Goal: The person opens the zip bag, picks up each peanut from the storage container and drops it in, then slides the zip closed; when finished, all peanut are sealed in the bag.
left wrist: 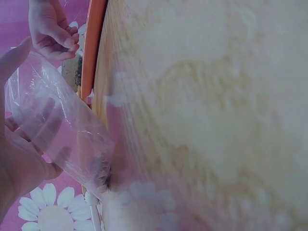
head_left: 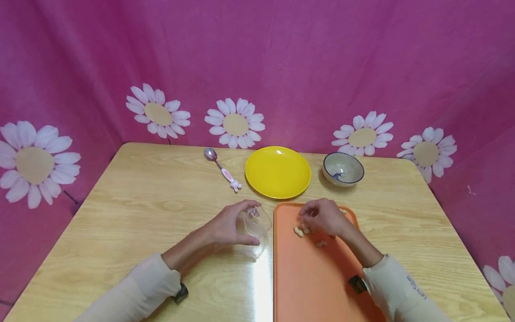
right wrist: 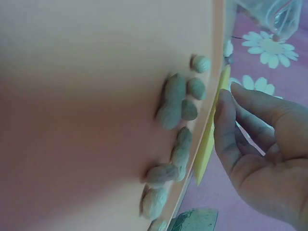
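Note:
My left hand [head_left: 231, 223] grips a crumpled clear plastic bag [head_left: 256, 221] above the table, left of the orange tray [head_left: 310, 277]. In the left wrist view, the fingers show through the bag's thin film [left wrist: 72, 115]. Over the far part of the tray, my right hand [head_left: 323, 217] hangs with loosely bent fingers. Its thumb and forefinger tips are close together in the right wrist view, and nothing shows between them. Several unshelled peanuts [right wrist: 172, 103] lie on the tray beneath that hand, which partly hides them in the head view.
Behind the tray lies a yellow plate [head_left: 277, 172], with a blue-rimmed bowl [head_left: 344, 170] to its right. A spoon [head_left: 223, 170] with a pink-and-white rabbit handle lies left of the plate. Pink flowered cloth [head_left: 273, 67] hangs around the wooden table [head_left: 161, 188].

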Available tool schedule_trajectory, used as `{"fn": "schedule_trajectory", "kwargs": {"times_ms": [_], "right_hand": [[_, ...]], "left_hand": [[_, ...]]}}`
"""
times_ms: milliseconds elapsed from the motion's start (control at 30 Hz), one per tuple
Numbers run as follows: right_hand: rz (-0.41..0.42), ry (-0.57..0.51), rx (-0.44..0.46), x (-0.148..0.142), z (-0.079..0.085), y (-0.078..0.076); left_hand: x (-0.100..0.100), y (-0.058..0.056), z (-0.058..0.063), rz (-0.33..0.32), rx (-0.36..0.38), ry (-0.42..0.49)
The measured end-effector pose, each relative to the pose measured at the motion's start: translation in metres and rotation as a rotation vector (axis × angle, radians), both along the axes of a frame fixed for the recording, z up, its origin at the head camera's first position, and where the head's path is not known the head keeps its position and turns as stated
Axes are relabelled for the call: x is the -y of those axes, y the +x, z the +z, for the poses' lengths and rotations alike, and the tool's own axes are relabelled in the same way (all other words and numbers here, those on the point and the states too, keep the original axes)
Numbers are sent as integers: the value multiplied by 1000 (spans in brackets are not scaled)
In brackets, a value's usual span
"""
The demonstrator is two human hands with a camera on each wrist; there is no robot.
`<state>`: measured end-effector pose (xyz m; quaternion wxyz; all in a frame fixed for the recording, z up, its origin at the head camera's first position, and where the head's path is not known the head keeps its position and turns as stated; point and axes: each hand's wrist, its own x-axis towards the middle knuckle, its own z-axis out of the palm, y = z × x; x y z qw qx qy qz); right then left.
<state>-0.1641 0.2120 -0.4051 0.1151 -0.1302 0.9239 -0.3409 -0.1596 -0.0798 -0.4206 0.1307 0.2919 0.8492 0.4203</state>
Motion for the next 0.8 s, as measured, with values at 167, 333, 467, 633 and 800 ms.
{"fn": "schedule_trajectory", "kwargs": {"times_ms": [167,333,467,633,800], "right_hand": [[-10,78,6,-1,-2,-2],[-2,116,1,-1,-6,-2],[20,122,12,1,-10,-4],[48,135,28,2,-10,-4],[28,117,47,3,-6,-5]], "left_hand": [[0,1,-1,1,3,5],[0,0,0,-3,-10,13],[0,-1,-2,-7,-9,17],[0,-2,-3,-8,-14,18],[-1,-1,-3,-19,-17,25]]}}
